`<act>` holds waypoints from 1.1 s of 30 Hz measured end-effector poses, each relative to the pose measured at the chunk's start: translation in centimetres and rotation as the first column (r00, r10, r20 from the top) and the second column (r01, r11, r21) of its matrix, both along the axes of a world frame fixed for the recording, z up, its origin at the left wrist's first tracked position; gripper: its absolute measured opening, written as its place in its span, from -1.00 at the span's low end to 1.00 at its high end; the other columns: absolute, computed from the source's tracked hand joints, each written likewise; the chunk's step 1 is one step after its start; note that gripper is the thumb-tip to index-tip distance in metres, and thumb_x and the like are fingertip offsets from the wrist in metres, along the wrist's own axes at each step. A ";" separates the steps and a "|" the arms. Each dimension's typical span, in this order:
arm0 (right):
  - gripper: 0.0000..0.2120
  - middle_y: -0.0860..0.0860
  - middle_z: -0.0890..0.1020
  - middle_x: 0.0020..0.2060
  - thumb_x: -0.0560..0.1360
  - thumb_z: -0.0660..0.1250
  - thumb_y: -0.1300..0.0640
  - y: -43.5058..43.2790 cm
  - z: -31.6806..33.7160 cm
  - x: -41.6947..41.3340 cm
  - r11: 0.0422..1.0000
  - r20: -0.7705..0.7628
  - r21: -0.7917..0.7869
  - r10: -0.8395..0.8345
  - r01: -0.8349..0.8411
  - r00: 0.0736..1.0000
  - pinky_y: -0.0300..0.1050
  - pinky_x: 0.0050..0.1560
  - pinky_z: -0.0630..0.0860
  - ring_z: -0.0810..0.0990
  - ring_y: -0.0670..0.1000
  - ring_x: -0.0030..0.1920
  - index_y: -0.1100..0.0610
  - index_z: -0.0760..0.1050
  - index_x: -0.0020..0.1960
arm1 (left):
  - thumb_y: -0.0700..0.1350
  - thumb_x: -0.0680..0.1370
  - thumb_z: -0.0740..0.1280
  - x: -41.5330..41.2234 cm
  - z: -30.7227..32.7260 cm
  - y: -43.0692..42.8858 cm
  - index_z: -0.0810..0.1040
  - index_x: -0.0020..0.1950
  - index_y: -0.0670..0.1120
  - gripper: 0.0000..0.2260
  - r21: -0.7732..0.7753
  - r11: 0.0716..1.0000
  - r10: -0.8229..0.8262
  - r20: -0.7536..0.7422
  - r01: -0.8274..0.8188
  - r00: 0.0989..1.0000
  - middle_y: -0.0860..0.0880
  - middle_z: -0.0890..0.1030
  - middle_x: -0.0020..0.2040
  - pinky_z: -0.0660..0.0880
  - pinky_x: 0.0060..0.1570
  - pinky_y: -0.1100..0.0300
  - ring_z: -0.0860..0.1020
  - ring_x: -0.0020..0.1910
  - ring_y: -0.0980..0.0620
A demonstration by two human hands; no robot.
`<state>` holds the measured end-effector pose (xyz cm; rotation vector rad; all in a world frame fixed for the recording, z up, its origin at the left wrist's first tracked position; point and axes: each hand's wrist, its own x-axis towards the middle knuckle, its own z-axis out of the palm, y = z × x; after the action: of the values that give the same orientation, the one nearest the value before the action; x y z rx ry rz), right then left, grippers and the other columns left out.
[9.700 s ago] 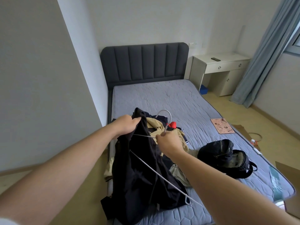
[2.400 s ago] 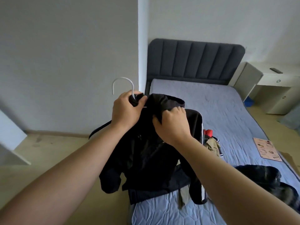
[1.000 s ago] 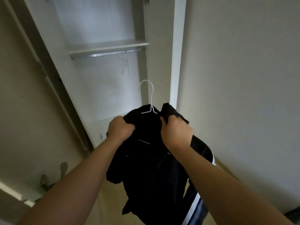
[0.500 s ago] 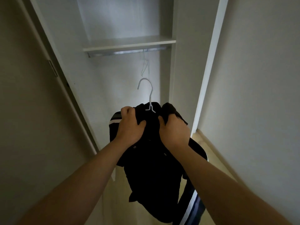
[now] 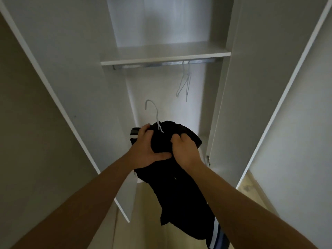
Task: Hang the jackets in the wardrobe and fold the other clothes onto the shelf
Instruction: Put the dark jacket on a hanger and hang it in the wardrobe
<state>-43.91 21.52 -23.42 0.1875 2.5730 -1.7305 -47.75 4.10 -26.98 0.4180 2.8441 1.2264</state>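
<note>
A black jacket with white and blue stripes hangs from a white wire hanger whose hook sticks up above the collar. My left hand grips the jacket's left shoulder. My right hand grips its right shoulder. I hold it in front of the open white wardrobe, below the metal rail under the shelf. The hanger's hook is well below the rail and touches nothing.
Empty wire hangers hang at the right end of the rail. The wardrobe's left door and right door stand open on either side. Pale wooden floor lies below.
I have stepped closer to the wardrobe, so its shelf and rail loom larger and more central. Both hands keep their grip on the jacket's shoulders.
</note>
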 end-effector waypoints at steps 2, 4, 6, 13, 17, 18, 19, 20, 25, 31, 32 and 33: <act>-0.78 0.07 0.57 -0.16 0.66 0.11 0.11 -0.7 -0.3 -3.6 0.999 0.027 -0.028 0.035 -0.034 0.999 -0.11 -0.10 0.47 0.55 0.02 -0.13 0.14 0.44 -0.10 | 0.38 0.14 0.60 -3.6 -0.7 -0.2 0.01 0.52 0.31 0.11 -0.024 0.998 -0.058 0.013 0.059 0.998 0.13 0.04 0.59 0.16 0.56 -0.07 0.08 0.60 0.02; -0.82 0.10 0.54 -0.13 0.67 0.13 0.15 -1.4 -0.7 -7.6 0.998 0.041 -0.018 0.053 -0.053 0.998 -0.08 -0.05 0.47 0.52 0.04 -0.10 0.18 0.42 -0.06 | 0.35 0.12 0.61 -7.2 -1.5 -0.3 -0.31 0.26 0.66 0.16 -0.012 0.995 -0.097 -0.023 0.097 0.995 0.18 0.10 0.52 0.06 0.57 -0.13 -0.03 0.63 -0.07; -0.85 0.12 0.52 -0.11 0.66 0.15 0.19 -2.2 -1.1 -11.8 0.998 0.061 0.000 0.065 -0.065 0.996 -0.10 -0.08 0.45 0.51 0.06 -0.08 0.20 0.41 -0.05 | 0.30 0.13 0.64 -11.7 -2.8 -0.7 -0.35 0.13 0.75 0.15 0.007 0.997 -0.082 -0.081 0.083 0.993 0.09 0.15 0.54 0.05 0.57 -0.13 -0.03 0.63 -0.12; -0.82 0.23 0.64 0.03 0.63 0.26 0.23 -4.8 -2.1 -24.8 0.996 0.100 0.086 0.013 -0.022 0.995 0.10 0.19 0.58 0.63 0.20 0.07 0.31 0.54 0.14 | 0.26 0.17 0.66 -26.7 -4.9 -2.8 -0.02 0.49 0.33 0.11 0.030 0.997 -0.070 -0.162 0.076 0.984 -0.09 0.23 0.55 0.26 0.51 0.09 0.28 0.53 -0.01; -0.79 0.19 0.66 0.04 0.62 0.33 0.16 -5.9 -2.6 -30.7 0.997 0.095 0.065 -0.038 0.032 0.995 0.05 0.15 0.60 0.65 0.16 0.04 0.26 0.55 0.19 | 0.32 0.16 0.57 -33.9 -5.3 -3.8 0.30 0.47 -0.08 0.01 0.054 0.996 -0.062 -0.109 0.068 0.992 -0.03 0.43 0.38 0.42 0.23 0.34 0.50 0.25 0.14; -0.78 0.20 0.66 0.04 0.62 0.34 0.16 -6.1 -2.8 -32.0 0.998 0.106 0.059 -0.037 0.031 0.994 0.06 0.16 0.60 0.65 0.16 0.04 0.27 0.55 0.19 | 0.29 0.18 0.56 -35.5 -5.6 -4.1 0.37 0.43 -0.11 -0.06 0.023 0.998 -0.059 -0.104 0.061 0.993 -0.03 0.47 0.33 0.43 0.19 0.35 0.52 0.21 0.13; -0.78 0.21 0.65 0.05 0.62 0.33 0.17 -6.2 -3.0 -33.2 0.998 0.127 0.059 -0.026 0.018 0.992 0.07 0.19 0.58 0.64 0.18 0.07 0.28 0.55 0.20 | 0.21 0.23 0.57 -37.3 -6.0 -4.4 0.42 0.39 -0.15 -0.15 -0.005 0.999 -0.054 -0.088 0.054 0.995 -0.04 0.50 0.26 0.43 0.16 0.33 0.52 0.16 0.12; -0.78 0.22 0.64 0.06 0.63 0.31 0.18 -6.4 -3.3 -34.5 0.998 0.153 0.059 -0.011 0.002 0.988 0.10 0.23 0.56 0.63 0.20 0.10 0.30 0.54 0.21 | 0.07 0.32 0.59 -39.0 -6.5 -4.8 0.46 0.34 -0.20 -0.30 -0.044 0.998 -0.056 -0.061 0.054 0.997 -0.05 0.53 0.18 0.41 0.13 0.30 0.51 0.10 0.12; -0.93 0.17 0.56 -0.14 0.60 0.29 0.28 -6.9 -4.8 -40.9 0.992 0.185 0.064 0.096 -0.109 0.978 0.14 0.24 0.54 0.62 0.27 0.06 0.20 0.51 -0.06 | -0.34 0.55 0.37 -45.3 -7.3 -5.1 0.53 -0.12 -0.11 -0.85 -0.233 0.972 -0.064 -0.181 0.020 0.981 0.17 0.38 -0.24 0.37 -0.09 0.26 0.36 -0.27 0.25; -0.95 0.11 0.62 -0.22 0.50 0.37 0.27 -5.0 -6.4 -48.8 0.946 0.247 0.070 0.291 -0.317 0.924 0.04 0.07 0.64 0.63 0.08 -0.18 0.24 0.59 -0.05 | -0.29 0.52 0.39 -50.0 -6.6 -4.8 0.39 -0.14 -0.10 -0.80 -0.250 0.966 0.021 -0.189 -0.069 0.982 0.10 0.44 -0.31 0.49 -0.27 0.14 0.44 -0.36 0.19; -0.92 0.12 0.65 -0.19 0.51 0.38 0.25 -4.4 -6.5 -50.1 0.941 0.277 0.047 0.309 -0.334 0.910 0.03 0.07 0.66 0.67 0.09 -0.16 0.23 0.60 -0.02 | -0.29 0.52 0.38 -50.9 -6.6 -4.6 0.39 -0.13 -0.11 -0.82 -0.270 0.960 0.035 -0.167 -0.080 0.985 0.07 0.45 -0.31 0.50 -0.26 0.17 0.45 -0.36 0.16; -0.90 0.14 0.68 -0.14 0.52 0.37 0.22 -4.0 -6.6 -51.5 0.937 0.316 0.023 0.324 -0.349 0.892 0.04 0.06 0.67 0.70 0.12 -0.12 0.22 0.61 0.01 | -0.28 0.52 0.38 -51.8 -6.5 -4.3 0.41 -0.11 -0.14 -0.85 -0.282 0.955 0.046 -0.162 -0.091 0.986 0.05 0.47 -0.31 0.50 -0.26 0.18 0.47 -0.35 0.12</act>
<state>-95.39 17.57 -30.05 0.0073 2.2838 -1.3578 -99.51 -0.24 -33.49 0.4214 3.1267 0.7950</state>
